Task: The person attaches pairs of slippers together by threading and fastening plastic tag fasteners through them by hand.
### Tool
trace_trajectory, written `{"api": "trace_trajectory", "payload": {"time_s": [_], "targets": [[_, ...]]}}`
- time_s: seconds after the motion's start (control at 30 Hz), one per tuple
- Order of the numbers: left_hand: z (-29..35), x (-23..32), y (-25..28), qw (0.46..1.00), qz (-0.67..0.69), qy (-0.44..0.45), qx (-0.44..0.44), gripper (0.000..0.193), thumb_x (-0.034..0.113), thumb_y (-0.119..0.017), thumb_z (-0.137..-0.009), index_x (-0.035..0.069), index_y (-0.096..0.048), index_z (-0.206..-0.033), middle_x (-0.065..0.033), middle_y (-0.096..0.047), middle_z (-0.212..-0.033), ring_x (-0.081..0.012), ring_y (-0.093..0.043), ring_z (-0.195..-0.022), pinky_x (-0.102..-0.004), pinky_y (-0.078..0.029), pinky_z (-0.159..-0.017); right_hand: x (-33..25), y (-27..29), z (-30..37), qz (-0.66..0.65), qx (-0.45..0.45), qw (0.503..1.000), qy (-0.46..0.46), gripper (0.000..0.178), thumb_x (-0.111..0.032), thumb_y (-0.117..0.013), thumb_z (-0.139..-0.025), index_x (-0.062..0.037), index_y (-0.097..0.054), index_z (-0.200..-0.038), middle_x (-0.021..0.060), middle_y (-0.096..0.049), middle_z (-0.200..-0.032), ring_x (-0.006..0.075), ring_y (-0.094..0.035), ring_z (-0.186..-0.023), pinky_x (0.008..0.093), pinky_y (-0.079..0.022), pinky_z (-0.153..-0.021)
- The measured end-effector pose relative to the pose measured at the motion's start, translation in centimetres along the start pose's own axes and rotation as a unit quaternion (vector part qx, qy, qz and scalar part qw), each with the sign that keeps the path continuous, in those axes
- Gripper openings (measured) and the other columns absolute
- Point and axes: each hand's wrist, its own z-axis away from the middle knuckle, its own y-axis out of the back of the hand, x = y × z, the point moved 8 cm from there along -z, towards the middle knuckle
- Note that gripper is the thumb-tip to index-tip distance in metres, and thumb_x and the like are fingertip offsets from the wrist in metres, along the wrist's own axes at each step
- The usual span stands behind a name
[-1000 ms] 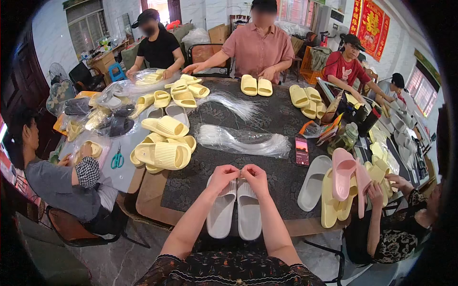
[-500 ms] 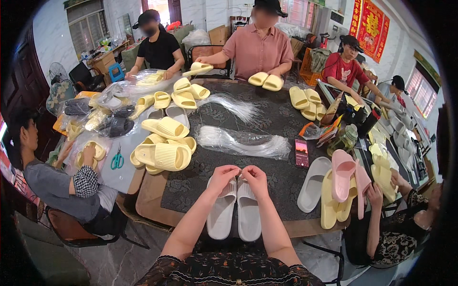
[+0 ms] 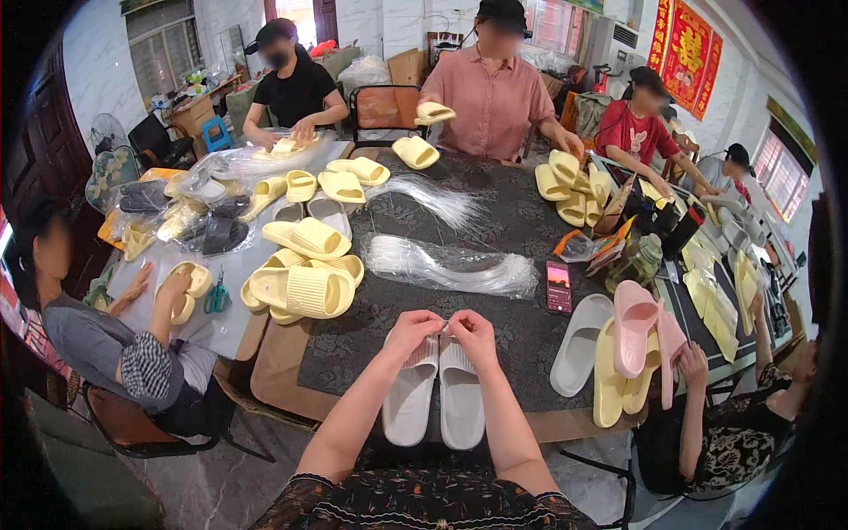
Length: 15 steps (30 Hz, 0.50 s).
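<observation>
A pair of light grey slide slippers, a left-hand one (image 3: 408, 405) and a right-hand one (image 3: 462, 408), lies side by side at the table's near edge, toes pointing away from me. Over their ribbed straps, my left hand (image 3: 413, 336) and my right hand (image 3: 472, 337) meet with thumbs and fingers pinched. Whatever is between the fingertips is too small to make out. Just beyond my hands lies a bundle of thin clear plastic strands (image 3: 450, 267) in a bag. A second, loose bundle of strands (image 3: 437, 199) is farther back.
Yellow slippers (image 3: 305, 290) are stacked to my left. A phone (image 3: 558, 287), a grey slipper (image 3: 583, 343), yellow slippers (image 3: 609, 375) and pink slippers (image 3: 633, 331) lie to my right. Green scissors (image 3: 216, 296) are near the co-worker at left. Other people handle slippers around the table.
My hands stay pinched over the grey slippers, barely shifted. Across the table, a person has moved yellow slippers to the right-hand pile and holds another. The co-worker at left has drawn one hand back.
</observation>
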Motion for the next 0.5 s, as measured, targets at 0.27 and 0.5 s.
{"api": "trace_trajectory", "payload": {"time_s": [0.27,0.5], "targets": [[0.42,0.53,-0.2,1.0,-0.025,0.0,-0.003,0.01,0.011,-0.065,-0.083,0.003,-0.069,-0.085,0.0,-0.064,-0.078,-0.0069,-0.057,-0.072,-0.0221,-0.044,-0.067,0.26,-0.03,0.15,-0.004,0.004,1.0,-0.018,0.005,-0.008,-0.059,-0.088,-0.0056,-0.062,-0.085,-0.0027,-0.061,-0.076,0.0048,-0.058,-0.071,0.0215,-0.049,-0.065],[0.22,0.46,-0.16,1.0,-0.013,-0.013,-0.019,0.01,0.012,-0.065,-0.085,0.003,-0.069,-0.087,0.0009,-0.063,-0.076,-0.0062,-0.056,-0.068,-0.0203,-0.043,-0.062,0.99,-0.04,-0.1,0.007,-0.003,1.0,-0.01,0.006,-0.007,-0.059,-0.089,-0.0041,-0.061,-0.084,-0.002,-0.061,-0.076,0.0058,-0.057,-0.07,0.0213,-0.047,-0.064]]}}
